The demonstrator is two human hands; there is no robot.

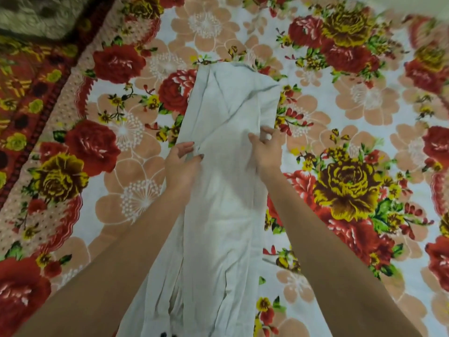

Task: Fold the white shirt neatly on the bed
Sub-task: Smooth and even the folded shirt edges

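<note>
Two hands on it and I'd say this is roughly the halfway mark. The white shirt (226,186) lies on the bed (364,113) as one long narrow strip running from the near edge of the view out toward the far middle, so the sides already look folded in lengthwise. You can see overlapping layers and a diagonal crease up at the far end, plus some loose pleats bunching at the near end. The left hand (182,164) has its grip pinched on the left edge of the strip about midway along, thumb and fingers closed around a bit of fabric. The right hand (266,148) is on the right edge just across from it, fingers curled onto the cloth, though I can't really tell if it's actually gripping or just pressing down. What's left, as far as I can judge: the strip needs folding crosswise into a compact stack, and those wrinkles near the bottom want smoothing first. The floral bedspread makes the edges easy to track, at least.
</note>
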